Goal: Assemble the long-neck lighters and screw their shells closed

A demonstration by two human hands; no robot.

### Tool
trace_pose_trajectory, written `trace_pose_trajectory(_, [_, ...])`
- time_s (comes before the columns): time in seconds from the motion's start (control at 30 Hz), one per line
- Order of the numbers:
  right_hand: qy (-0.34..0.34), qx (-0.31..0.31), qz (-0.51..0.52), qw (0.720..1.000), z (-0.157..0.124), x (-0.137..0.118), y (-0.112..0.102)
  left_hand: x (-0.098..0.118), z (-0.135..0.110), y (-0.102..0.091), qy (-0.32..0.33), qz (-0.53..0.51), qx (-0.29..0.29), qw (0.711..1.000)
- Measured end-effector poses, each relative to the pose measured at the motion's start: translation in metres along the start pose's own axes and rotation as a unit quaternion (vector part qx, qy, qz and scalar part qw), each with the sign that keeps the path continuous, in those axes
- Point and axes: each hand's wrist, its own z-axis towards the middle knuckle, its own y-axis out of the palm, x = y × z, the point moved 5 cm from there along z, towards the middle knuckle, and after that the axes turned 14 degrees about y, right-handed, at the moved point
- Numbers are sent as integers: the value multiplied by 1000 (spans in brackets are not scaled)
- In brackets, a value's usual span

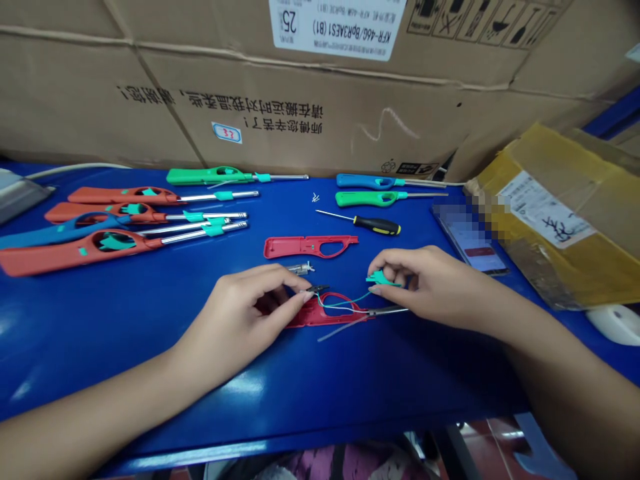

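Observation:
Between thumb and finger, my left hand [255,303] pinches a small black piece [318,289] with thin wires running from it. Under that hand lies an opened red lighter half [305,317], with a metal tube [387,311] at its right end. My right hand [420,283] grips a green trigger [384,279] just above the tube. A green and a white wire loop over the red half's ring. The other red shell half [290,247] lies behind, and a metal cylinder [300,269] shows beside my left fingers. A clear thin tube [340,329] sticks out in front.
Several long lighters [120,243] lie at the left, and a green one [210,175] behind them. Blue [365,181] and green [367,198] lighters sit at the back right, near a screwdriver [377,225] and small screws [315,198]. A phone [470,240] and taped box [560,213] stand right.

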Motion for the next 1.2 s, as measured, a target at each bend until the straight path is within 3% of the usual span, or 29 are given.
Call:
trace_pose_trajectory(0.17, [14, -30, -32, 999, -3, 0, 0, 1, 0, -1, -13, 1, 8, 1000])
trace_pose_trajectory(0.3, [-9, 14, -11, 1000, -3, -9, -1, 5, 1, -2, 3, 1, 14, 1000])
trace_pose_trajectory(0.4, [-23, 27, 60, 998, -2, -14, 1, 8, 1, -2, 36, 8, 15, 999])
trace_pose_trajectory(0.53, [13, -13, 194, 981, 2, -9, 4, 13, 0, -5, 82, 24, 24, 996])
trace_pose_trajectory(0.7, [41, -8, 292, 956, 3, -3, -9, 17, -1, -6, 116, 39, 33, 992])
trace_pose_trajectory(0.97, [34, -63, 288, 955, -1, -17, -3, 20, 0, -4, 136, 45, 30, 989])
trace_pose_trajectory(1.2, [41, -48, 293, 954, 0, -10, -4, 20, 0, -4, 139, 53, 32, 988])
